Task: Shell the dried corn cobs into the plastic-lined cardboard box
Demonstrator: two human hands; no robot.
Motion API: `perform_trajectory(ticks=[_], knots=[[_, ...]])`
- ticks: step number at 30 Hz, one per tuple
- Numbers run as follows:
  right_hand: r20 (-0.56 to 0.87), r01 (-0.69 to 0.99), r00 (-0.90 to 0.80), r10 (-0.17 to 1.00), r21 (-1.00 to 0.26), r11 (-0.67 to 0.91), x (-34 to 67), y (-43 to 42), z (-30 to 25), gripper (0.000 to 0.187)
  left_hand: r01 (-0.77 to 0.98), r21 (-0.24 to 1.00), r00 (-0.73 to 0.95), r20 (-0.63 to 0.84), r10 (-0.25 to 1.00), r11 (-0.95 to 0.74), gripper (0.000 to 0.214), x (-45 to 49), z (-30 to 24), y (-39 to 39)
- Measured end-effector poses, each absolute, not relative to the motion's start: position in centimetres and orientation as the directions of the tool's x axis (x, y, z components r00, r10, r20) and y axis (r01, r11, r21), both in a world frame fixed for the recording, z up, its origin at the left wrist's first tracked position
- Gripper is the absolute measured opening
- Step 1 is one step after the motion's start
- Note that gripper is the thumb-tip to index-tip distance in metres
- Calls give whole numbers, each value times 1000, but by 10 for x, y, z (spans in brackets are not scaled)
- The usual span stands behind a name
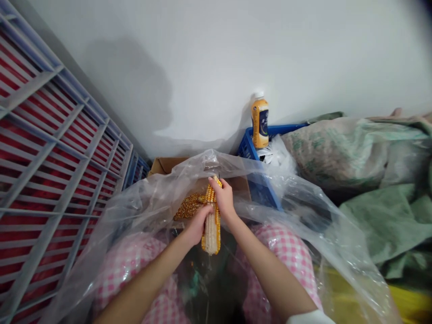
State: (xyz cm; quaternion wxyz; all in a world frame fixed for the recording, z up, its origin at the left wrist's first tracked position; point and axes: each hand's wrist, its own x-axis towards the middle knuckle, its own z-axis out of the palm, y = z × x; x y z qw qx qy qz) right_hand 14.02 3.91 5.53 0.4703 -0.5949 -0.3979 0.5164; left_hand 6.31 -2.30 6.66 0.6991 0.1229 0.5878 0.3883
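we hold the corn cob (211, 236) between both hands, its bare end nearer us. our right hand (223, 198) wraps around the far part, while our left hand (198, 223) grips the side lower down, thumb at the top of the bare strip. we judge this to be kernel stripping, partly done, with yellow rows flanking the strip. the next move seems to call for a steady right grip and left thumb pressure. loose kernels (191, 207) lie just beyond the left hand, on clear plastic (145, 193).
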Motion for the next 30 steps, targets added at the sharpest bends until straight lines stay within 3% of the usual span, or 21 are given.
perform_trajectory(ticks=[5, 12, 30], knots=[[-247, -64, 153, 957, -969, -240, 143, 42, 54, 35, -457, 613, 88, -690, 719, 644, 12, 61, 75, -19], [-256, -81, 149, 955, -966, -247, 143, 42, 54, 34, -497, 617, 58, -678, 733, 610, 20, 62, 74, -17], [-242, -34, 157, 957, -970, -239, 139, 39, 50, 37, -523, 584, 19, -720, 693, 621, 11, 64, 70, -14]])
